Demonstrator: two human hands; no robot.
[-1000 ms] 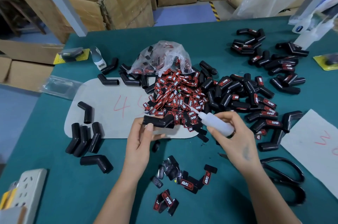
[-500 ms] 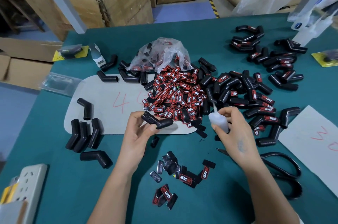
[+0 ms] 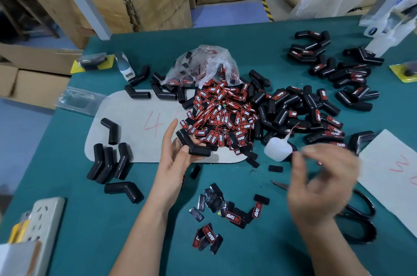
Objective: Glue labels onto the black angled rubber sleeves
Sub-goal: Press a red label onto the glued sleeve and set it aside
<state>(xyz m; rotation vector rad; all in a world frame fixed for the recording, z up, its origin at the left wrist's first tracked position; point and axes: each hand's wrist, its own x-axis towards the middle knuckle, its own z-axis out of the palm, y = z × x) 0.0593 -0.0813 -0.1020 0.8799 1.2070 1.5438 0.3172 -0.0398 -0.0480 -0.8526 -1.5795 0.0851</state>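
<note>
The right hand (image 3: 320, 183) is a blur, so I cannot tell whether its fingers grip anything; it hides part of the scissors (image 3: 358, 214), and the glue bottle (image 3: 278, 148) sits on the table just beyond it. The left hand (image 3: 176, 158) holds a bare sleeve (image 3: 193, 144) in curled fingers beside the label heap (image 3: 221, 115), mid-table. The green table (image 3: 67, 185) is strewn with more sleeves, with cardboard boxes (image 3: 135, 5) on the far floor.
</note>
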